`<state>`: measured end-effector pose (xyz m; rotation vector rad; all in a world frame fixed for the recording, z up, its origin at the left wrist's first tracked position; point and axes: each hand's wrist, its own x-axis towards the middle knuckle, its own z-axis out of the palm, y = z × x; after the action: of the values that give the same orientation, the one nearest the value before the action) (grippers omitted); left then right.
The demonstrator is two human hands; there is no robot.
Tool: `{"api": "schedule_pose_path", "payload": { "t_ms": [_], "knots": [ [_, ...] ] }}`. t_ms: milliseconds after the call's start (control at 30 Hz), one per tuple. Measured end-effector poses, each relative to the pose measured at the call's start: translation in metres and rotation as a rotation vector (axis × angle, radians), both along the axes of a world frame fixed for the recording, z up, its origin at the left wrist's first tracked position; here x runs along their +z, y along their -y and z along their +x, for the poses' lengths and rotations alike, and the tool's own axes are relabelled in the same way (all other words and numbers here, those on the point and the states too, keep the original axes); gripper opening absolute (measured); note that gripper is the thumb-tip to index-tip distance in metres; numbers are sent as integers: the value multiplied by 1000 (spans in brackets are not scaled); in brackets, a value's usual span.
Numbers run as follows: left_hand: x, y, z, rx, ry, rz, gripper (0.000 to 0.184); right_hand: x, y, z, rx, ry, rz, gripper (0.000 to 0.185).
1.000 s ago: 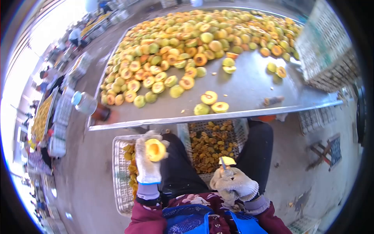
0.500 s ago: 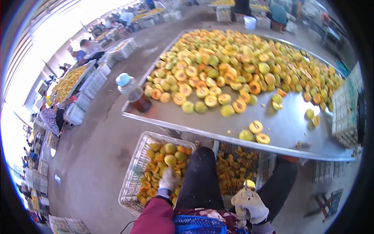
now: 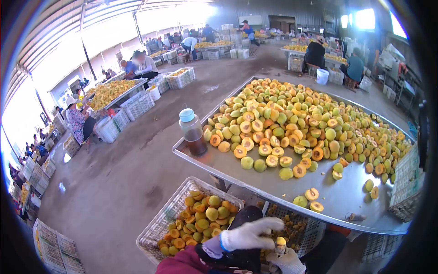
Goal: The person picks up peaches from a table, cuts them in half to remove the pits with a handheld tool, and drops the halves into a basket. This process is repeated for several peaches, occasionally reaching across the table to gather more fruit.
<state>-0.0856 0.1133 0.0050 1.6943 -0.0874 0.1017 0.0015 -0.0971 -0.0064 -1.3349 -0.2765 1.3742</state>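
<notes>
My left hand, in a white glove, reaches across my lap with its fingers stretched out and apart, holding nothing that I can see. Just below its fingertips is my right hand, gloved and closed around a small tool with a rounded yellow end; I cannot make out the tool's kind. To the left stands a white plastic crate holding halved stone fruit, which look like yellow peaches. Between my legs a second crate contains dark fruit scraps.
The metal table ahead bears a large heap of fruit halves. A bottle of dark liquid stands at its left corner, a crate at its right end. Other people sit at fruit-covered tables farther off.
My left hand has left the fruit in the left crate and moved right, over to my right hand. The right hand keeps its grip. My view has tilted up.
</notes>
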Motion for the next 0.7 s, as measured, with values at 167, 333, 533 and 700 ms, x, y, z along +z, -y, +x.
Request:
{"api": "schedule_pose_path", "payload": {
  "t_ms": [167,333,533,700],
  "knots": [
    [15,37,40,-192,-148,358,43,3,9,5,54,330,-17,17],
    [18,60,66,38,327,584,36,-57,21,5,43,976,112,20],
    [27,29,100,85,-40,745,41,-49,30,36,-551,618,119,10],
    [-4,35,171,83,-35,893,49,-53,28,44,-744,348,213,22]
  ]
}}
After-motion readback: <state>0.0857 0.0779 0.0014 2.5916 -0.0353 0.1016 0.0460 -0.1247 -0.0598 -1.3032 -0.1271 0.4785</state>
